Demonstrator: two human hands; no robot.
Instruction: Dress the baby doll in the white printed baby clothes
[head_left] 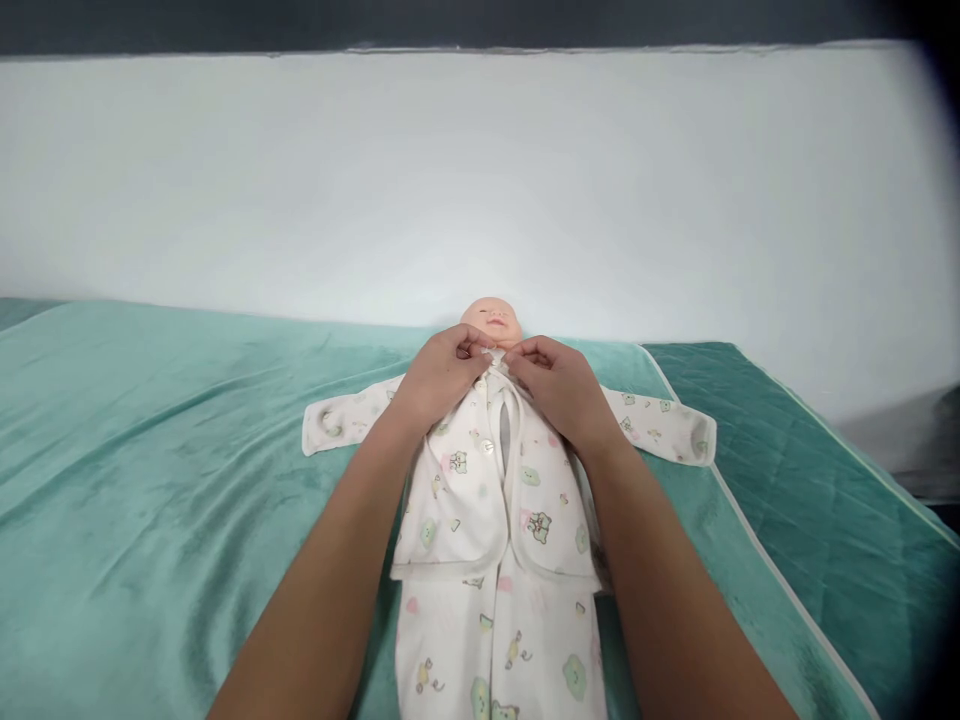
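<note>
Pinching at the neck of the white jacket (450, 525), the left hand (444, 372) and right hand (551, 385) meet just under the chin of the doll (491, 315). Each has thumb and forefinger brought together on the cloth at the collar (498, 362); exactly which bit of edge lies between them is too small to tell. The jacket is on the doll, which lies on its back on the green blanket (187, 430), both sleeves (345, 420) stretched out to the sides.

Good work here probably depends on holding the two collar edges level, so that neither side rides up. A light pinch with the fingertips should do; pressing down would push on the doll's neck. Lower down, the front stands partly open over something grey, with a round button (487, 446) beside the gap, so it seems wise to smooth both fronts flat over the trousers (510, 650) and avoid tugging the cloth sideways.
</note>
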